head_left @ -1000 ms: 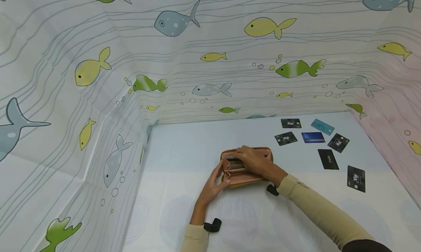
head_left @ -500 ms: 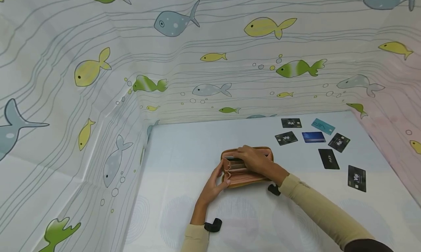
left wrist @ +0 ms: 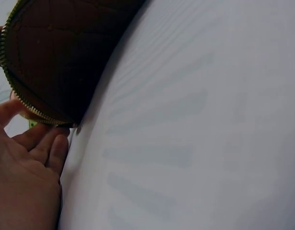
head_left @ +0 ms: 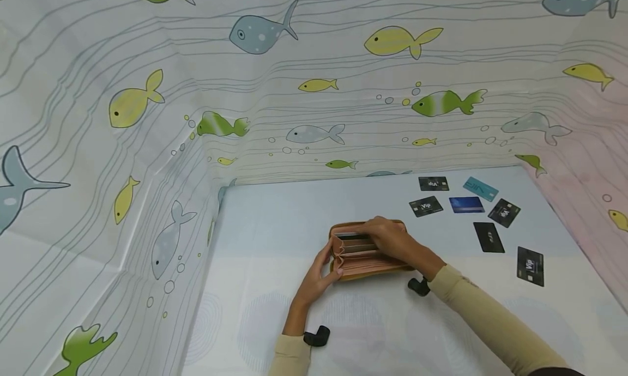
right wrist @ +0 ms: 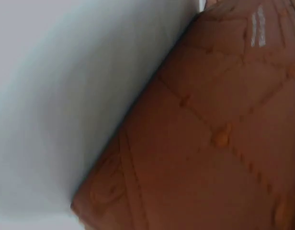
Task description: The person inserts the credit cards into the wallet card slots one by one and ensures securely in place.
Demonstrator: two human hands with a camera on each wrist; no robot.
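An open zip wallet (head_left: pixel 360 259), brown outside and pink inside, lies on the white table (head_left: pixel 275 223). A dark card (head_left: pixel 349 236) sits in its far slot. My left hand (head_left: pixel 327 260) grips the wallet's left end, thumb and fingers curled round it. My right hand (head_left: pixel 388 235) lies curled over the wallet's far right part, fingers on its top edge. The left wrist view shows the wallet's dark zipped side (left wrist: pixel 56 57) above my left hand (left wrist: pixel 37 143). The wallet's quilted brown skin (right wrist: pixel 209 143) fills the right wrist view.
Several cards lie loose at the back right: black Vip cards (head_left: pixel 426 206), a blue card (head_left: pixel 466 204), a teal card (head_left: pixel 481 188), and another black card (head_left: pixel 530 266) nearer the front. Fish-print cloth walls (head_left: pixel 314 92) enclose the table on three sides.
My right hand has slid a little to the right along the wallet, uncovering more of the card slots. The left hand and the wallet have stayed put.
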